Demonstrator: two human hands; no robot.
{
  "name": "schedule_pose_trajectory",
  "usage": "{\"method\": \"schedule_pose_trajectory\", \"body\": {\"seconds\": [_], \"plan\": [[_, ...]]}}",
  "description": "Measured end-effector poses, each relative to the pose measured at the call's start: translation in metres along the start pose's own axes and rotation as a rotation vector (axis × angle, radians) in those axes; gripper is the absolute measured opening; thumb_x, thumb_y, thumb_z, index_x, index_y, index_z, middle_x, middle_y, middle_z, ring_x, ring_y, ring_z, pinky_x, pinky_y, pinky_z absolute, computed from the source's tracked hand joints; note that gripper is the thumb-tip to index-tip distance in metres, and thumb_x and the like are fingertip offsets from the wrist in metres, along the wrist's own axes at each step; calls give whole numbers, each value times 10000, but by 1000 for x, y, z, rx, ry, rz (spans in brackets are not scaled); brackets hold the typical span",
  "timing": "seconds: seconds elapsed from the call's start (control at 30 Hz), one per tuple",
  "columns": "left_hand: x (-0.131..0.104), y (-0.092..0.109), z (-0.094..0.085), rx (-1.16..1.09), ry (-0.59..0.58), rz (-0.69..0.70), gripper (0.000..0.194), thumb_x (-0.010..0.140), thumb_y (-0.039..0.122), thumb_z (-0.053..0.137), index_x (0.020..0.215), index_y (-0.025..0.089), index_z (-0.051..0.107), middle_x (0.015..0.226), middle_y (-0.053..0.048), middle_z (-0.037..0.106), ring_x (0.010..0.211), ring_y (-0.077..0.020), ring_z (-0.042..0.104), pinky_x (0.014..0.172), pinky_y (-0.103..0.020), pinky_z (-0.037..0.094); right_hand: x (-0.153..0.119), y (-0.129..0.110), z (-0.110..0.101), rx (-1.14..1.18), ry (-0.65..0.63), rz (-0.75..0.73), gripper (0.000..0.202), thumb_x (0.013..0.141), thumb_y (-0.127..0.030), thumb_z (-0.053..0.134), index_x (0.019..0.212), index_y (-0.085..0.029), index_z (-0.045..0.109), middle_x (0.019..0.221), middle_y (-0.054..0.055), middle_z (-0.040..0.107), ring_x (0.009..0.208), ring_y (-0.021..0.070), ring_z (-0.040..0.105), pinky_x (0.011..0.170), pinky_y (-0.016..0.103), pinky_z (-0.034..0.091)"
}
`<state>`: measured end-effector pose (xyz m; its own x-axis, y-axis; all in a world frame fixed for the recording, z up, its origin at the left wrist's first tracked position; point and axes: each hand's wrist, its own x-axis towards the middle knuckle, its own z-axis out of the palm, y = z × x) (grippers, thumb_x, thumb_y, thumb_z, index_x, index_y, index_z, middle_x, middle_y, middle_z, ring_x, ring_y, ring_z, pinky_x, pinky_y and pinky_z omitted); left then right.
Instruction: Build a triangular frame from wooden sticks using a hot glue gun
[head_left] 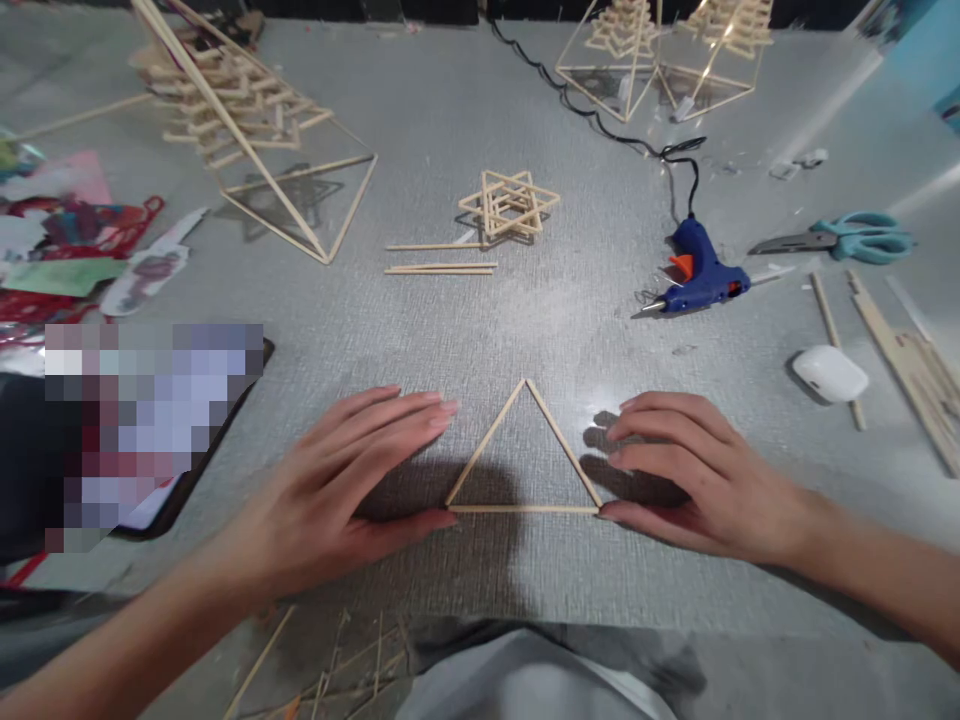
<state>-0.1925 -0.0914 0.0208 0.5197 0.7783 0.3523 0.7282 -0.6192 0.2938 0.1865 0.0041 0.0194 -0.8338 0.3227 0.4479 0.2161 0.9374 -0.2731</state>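
Note:
A flat triangle of three thin wooden sticks (525, 508) lies on the grey table in front of me. My left hand (352, 470) rests palm down to its left, thumb tip touching the lower left corner. My right hand (690, 475) rests palm down to its right, thumb tip at the lower right corner. Both hands have their fingers spread and hold nothing.
A small stack of stick stars (510, 203) and loose sticks (441, 268) lie beyond the triangle. A blue glue gun (701, 268), teal scissors (847, 238), a white earbud case (830, 373) and wood strips (911, 365) are at right. Stick pyramids (247, 130) stand at the back; a tablet (150, 430) lies left.

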Motion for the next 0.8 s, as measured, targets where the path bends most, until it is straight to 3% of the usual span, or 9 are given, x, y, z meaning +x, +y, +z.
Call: {"method": "schedule_pose_trajectory", "body": {"seconds": [0.43, 0.53, 0.67, 0.8], "plan": [[0, 2, 0, -18, 12, 3, 678, 1016, 359, 802, 1594, 178, 499, 1459, -162, 726, 1388, -324, 681, 1269, -527, 492, -1, -1, 0, -15, 5, 4, 342, 1011, -408, 797, 1201, -171, 641, 1234, 116, 755, 1254, 276, 656, 1064, 423, 551], [-1, 4, -2, -8, 18, 18, 551, 1003, 338, 805, 1470, 148, 582, 1460, -195, 719, 1397, -341, 670, 1269, -558, 479, 0, -3, -2, -21, 37, -38, 289, 1011, -368, 799, 1155, -167, 650, 1130, 91, 768, 1110, 244, 679, 987, 398, 566], [-1, 7, -3, 20, 20, 38, 311, 960, 278, 806, 1228, 201, 668, 1515, -167, 691, 1414, -358, 659, 1259, -597, 481, 1, -5, -3, -4, 30, -76, 207, 1013, -308, 791, 1085, -168, 656, 919, 34, 749, 870, 199, 628, 797, 355, 539], [1, 8, -3, 22, 5, 47, 187, 935, 218, 781, 1090, 222, 677, 1522, -139, 689, 1415, -350, 659, 1266, -600, 470, 2, -6, -2, 9, -7, -73, 150, 1005, -253, 792, 1050, -161, 682, 850, 21, 727, 801, 185, 601, 722, 343, 495]]}}
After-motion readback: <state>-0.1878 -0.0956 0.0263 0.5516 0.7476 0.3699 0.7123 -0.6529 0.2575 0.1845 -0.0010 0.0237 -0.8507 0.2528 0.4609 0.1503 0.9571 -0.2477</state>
